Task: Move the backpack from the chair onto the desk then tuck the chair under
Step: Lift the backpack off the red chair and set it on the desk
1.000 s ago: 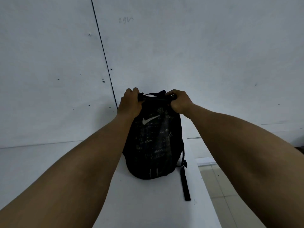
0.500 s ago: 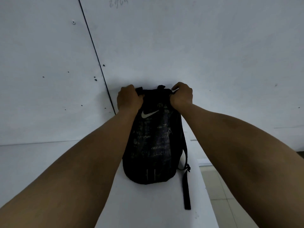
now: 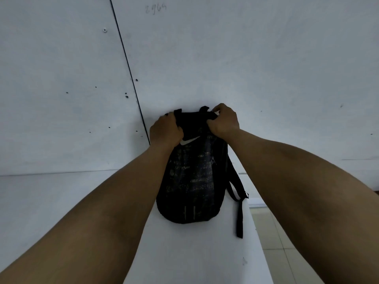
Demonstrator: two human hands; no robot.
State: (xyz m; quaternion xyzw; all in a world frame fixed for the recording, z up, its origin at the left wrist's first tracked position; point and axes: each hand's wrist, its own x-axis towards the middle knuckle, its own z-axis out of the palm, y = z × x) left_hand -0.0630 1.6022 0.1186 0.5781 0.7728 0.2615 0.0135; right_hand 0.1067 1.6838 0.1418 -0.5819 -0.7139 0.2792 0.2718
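The backpack (image 3: 192, 173) stood on the white surface (image 3: 184, 253) with its top leaning against the wall (image 3: 246, 58), both of a person's hands closed on it: the left hand (image 3: 166, 130) gripped the top corner at 10 o'clock of the bag, the right hand (image 3: 224, 121) pinched the fabric at 2 o'clock. Each grip was narrow and full of cloth, fingers curled tight, so the bag had not been let go. A loose strap (image 3: 239, 218) trailed from the bag's 4 o'clock side down across the surface towards its right edge.

Judged from how things lay, the first half of the job looked all but finished: the bag's base rested on the surface and only the release remained. The second half, tucking the chair under, appeared untouched.

The chair itself was nowhere in view, so its position could not be told. The fingertips of both hands were buried behind the bag's top, and whether they held a carry loop or just bunched fabric was unclear. The forearms ran out of the bottom of the frame. Dim light swallowed the print on the bag below its pale swoosh (image 3: 189, 140), and faint pencilled figures (image 3: 155, 9) at 12 o'clock on the wall were too weak to read with confidence. A strip of tiled floor (image 3: 272, 242) showed at 4 o'clock, past the surface's edge
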